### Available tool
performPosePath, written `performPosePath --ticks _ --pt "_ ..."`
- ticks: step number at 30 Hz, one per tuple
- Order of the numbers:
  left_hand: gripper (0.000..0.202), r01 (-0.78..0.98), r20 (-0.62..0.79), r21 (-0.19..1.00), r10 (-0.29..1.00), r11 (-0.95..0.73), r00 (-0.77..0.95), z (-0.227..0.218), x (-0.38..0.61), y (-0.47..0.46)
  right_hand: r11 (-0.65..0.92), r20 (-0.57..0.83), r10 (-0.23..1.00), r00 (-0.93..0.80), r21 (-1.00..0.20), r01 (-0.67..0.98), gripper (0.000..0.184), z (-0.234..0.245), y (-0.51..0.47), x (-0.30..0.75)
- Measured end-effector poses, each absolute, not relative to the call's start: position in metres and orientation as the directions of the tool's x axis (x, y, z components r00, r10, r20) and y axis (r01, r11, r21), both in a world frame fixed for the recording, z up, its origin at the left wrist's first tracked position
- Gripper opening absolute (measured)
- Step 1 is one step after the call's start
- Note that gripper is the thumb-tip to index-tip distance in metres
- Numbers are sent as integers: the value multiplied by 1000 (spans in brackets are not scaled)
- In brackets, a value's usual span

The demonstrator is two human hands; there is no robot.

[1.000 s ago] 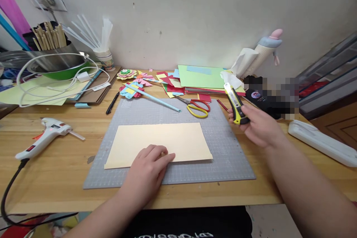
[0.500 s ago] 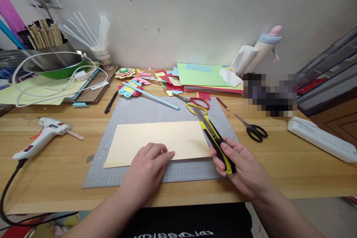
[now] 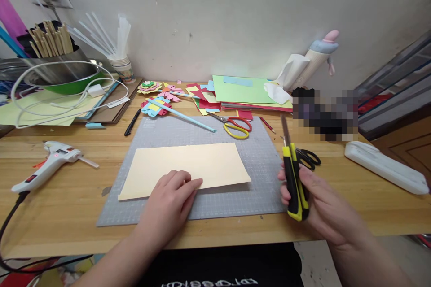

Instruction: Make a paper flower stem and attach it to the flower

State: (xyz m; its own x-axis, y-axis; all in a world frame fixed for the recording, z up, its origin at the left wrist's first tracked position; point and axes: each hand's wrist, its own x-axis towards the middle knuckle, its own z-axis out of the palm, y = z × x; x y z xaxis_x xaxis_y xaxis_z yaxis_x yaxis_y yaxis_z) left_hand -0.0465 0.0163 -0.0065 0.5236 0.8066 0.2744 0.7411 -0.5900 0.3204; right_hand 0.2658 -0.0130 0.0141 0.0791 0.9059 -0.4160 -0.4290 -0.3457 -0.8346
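Observation:
A cream sheet of paper (image 3: 198, 163) lies on the grey cutting mat (image 3: 259, 157). My left hand (image 3: 170, 199) rests flat on the sheet's near edge, fingers stretched out. My right hand (image 3: 316, 202) is closed around a yellow and black utility knife (image 3: 293, 178), held upright at the mat's right edge with its blade extended and pointing away from me. The knife is apart from the paper.
Black scissors (image 3: 308, 157) lie just beyond the knife. Red and yellow scissors (image 3: 235, 126), a blue straw (image 3: 183, 116) and coloured paper stacks (image 3: 242, 92) sit at the back. A white glue gun (image 3: 47, 166) lies at the left, a white case (image 3: 385, 167) at the right.
My right hand brought the knife from the back right down over the paper's right corner, then out to the mat's right edge, turning it upright. The left hand stayed on the paper.

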Motion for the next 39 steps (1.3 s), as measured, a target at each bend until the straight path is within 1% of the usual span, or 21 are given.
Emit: performPosePath --ticks 2,4,8,10,13,16,18,20,23,25,28,29,34,36,39 --pt "25 764 273 293 816 -575 510 -4 -53 20 -357 -410 908 87 -865 -352 26 13 -18 271" --pt "25 789 242 269 831 -553 500 0 -60 24 -381 -417 904 90 -884 -272 30 12 -23 276" --pt "22 817 79 259 854 -515 514 15 -67 33 -434 -439 895 79 -898 -67 54 11 -32 279" --pt "23 805 19 276 840 -526 542 22 -61 37 -441 -436 893 110 -897 23 61 11 -35 276" --pt "23 747 -4 311 786 -587 619 28 -43 45 -436 -419 898 133 -886 158 62 10 -35 273" --pt "16 693 -18 384 745 -611 667 26 -20 53 -465 -455 884 109 -825 321 61 6 -35 275" --pt "9 693 -18 428 762 -579 648 21 -8 58 -468 -485 871 75 -775 423 60 4 -36 278" --pt "6 699 -9 457 782 -551 623 16 -1 61 -392 -445 895 29 -756 524 57 5 -38 282" --pt "6 676 4 497 781 -543 625 8 0 65 -156 -273 958 -85 -747 647 49 9 -42 286" --pt "6 650 18 520 768 -554 640 5 -2 66 -42 -219 961 -167 -718 695 46 11 -43 288" --pt "3 610 45 537 742 -582 669 3 -4 66 24 -233 942 -241 -670 742 44 11 -44 293" --pt "4 596 51 539 730 -595 682 3 -5 66 38 -237 938 -255 -657 753 44 10 -44 295" --pt "25 508 107 547 657 -665 746 -3 -5 66 71 -241 927 -287 -641 765 42 9 -46 301" --pt "27 485 131 553 646 -677 752 -6 -5 68 78 -242 922 -301 -645 760 42 10 -45 300" --pt "26 471 143 566 643 -677 753 -8 -6 70 78 -246 918 -310 -655 752 42 11 -43 297"
